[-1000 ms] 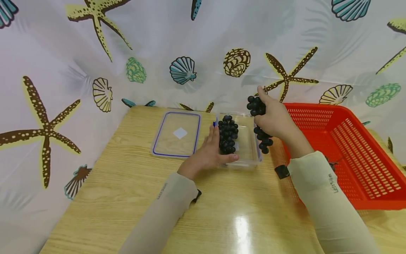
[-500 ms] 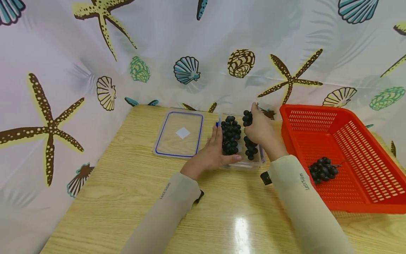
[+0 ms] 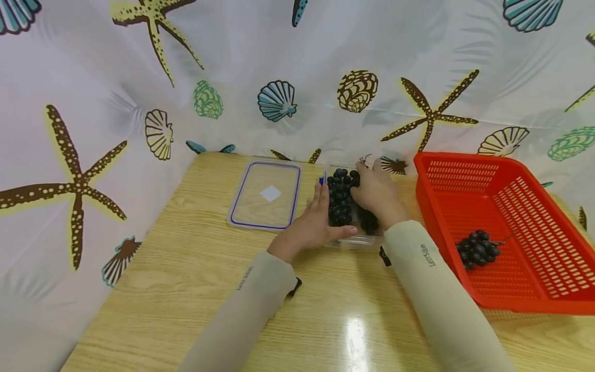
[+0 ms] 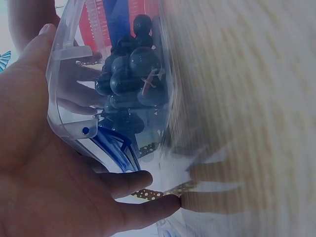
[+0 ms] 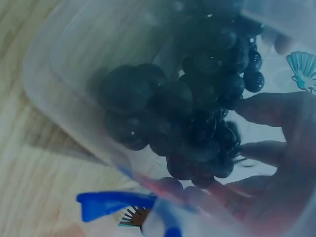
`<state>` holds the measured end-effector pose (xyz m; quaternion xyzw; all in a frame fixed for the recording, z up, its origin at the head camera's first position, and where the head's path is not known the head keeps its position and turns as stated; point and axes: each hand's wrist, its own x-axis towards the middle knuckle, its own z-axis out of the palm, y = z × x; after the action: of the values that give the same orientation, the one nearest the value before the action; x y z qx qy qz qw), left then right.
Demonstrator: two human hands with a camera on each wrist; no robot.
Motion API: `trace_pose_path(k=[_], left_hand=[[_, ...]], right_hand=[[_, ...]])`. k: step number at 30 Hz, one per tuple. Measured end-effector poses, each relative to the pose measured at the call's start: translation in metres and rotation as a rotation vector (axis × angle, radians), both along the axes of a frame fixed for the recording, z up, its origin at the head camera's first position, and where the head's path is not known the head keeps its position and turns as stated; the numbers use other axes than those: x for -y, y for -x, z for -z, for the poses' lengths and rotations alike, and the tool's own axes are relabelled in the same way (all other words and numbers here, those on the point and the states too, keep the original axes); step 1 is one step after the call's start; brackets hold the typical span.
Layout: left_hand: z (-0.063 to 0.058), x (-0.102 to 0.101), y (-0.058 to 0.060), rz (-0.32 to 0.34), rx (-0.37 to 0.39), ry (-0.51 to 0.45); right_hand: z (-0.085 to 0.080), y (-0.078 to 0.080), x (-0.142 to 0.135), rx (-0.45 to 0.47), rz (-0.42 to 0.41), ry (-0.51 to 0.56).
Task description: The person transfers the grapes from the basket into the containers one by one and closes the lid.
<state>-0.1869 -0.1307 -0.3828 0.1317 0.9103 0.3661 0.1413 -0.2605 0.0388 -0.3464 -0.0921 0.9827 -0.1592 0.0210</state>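
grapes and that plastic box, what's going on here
A person's right hand holds a bunch of dark grapes inside a clear plastic container, next to a second bunch. The left hand rests against the container's left side. The blue-lined lid lies off on the table, and a third bunch sits in the red plastic basket.

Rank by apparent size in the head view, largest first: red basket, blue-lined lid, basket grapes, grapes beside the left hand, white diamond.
1. Red basket
2. Blue-lined lid
3. Basket grapes and grapes beside the left hand: too alike to rank
4. White diamond
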Motion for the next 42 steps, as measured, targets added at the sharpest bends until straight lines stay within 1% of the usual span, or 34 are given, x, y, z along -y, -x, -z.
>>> trace_pose_path(k=[2, 4, 7, 8, 10, 12, 15, 17, 19, 21, 24, 28, 31, 35, 38, 40, 42], left_hand=[[0.0, -0.001, 0.0, 0.002, -0.003, 0.005], [0.0, -0.002, 0.0, 0.001, -0.005, 0.009], [-0.001, -0.003, 0.0, 0.001, -0.004, 0.011], [-0.001, -0.003, 0.0, 0.002, -0.004, 0.012], [-0.002, -0.003, -0.001, 0.003, -0.004, 0.016], [-0.002, -0.003, -0.001, 0.004, -0.004, 0.022], [-0.002, -0.002, -0.001, 0.003, 0.001, 0.031], [-0.002, -0.002, -0.001, 0.002, 0.006, 0.028], [-0.002, -0.002, -0.001, 0.004, 0.009, 0.026], [-0.003, -0.003, -0.002, 0.004, 0.009, 0.019], [-0.004, -0.003, -0.001, 0.004, 0.007, 0.017], [-0.003, -0.003, 0.0, -0.002, 0.007, 0.022], [-0.002, -0.002, 0.001, -0.009, 0.009, 0.024], [-0.002, -0.002, 0.0, -0.014, 0.004, 0.03], [-0.001, -0.003, 0.0, -0.015, -0.004, 0.031], [-0.001, -0.003, 0.0, -0.016, -0.006, 0.03], [-0.001, -0.004, 0.0, -0.015, -0.008, 0.028]], right_hand=[[-0.001, -0.002, -0.001, -0.016, -0.006, 0.046], [-0.001, -0.006, -0.003, -0.058, -0.016, 0.079], [0.0, -0.013, -0.003, -0.123, -0.019, 0.087], [0.0, -0.016, -0.003, -0.13, -0.02, 0.076], [0.002, -0.019, 0.0, -0.122, -0.019, 0.018], [0.004, -0.021, 0.003, -0.078, -0.03, -0.057], [0.006, -0.02, 0.008, -0.005, -0.067, -0.187], [0.007, -0.018, 0.011, 0.017, -0.099, -0.255], [0.009, -0.014, 0.011, 0.029, -0.119, -0.295], [0.009, -0.01, 0.011, 0.044, -0.126, -0.299], [0.008, -0.006, 0.01, 0.073, -0.13, -0.277], [0.008, -0.004, 0.008, 0.114, -0.139, -0.229], [0.007, -0.005, 0.006, 0.114, -0.123, -0.15], [0.005, -0.006, 0.002, 0.034, -0.05, 0.007], [0.005, -0.005, -0.003, -0.066, 0.001, 0.108], [0.006, -0.003, -0.006, -0.127, 0.004, 0.123], [0.008, 0.0, -0.008, -0.148, 0.001, 0.083]])
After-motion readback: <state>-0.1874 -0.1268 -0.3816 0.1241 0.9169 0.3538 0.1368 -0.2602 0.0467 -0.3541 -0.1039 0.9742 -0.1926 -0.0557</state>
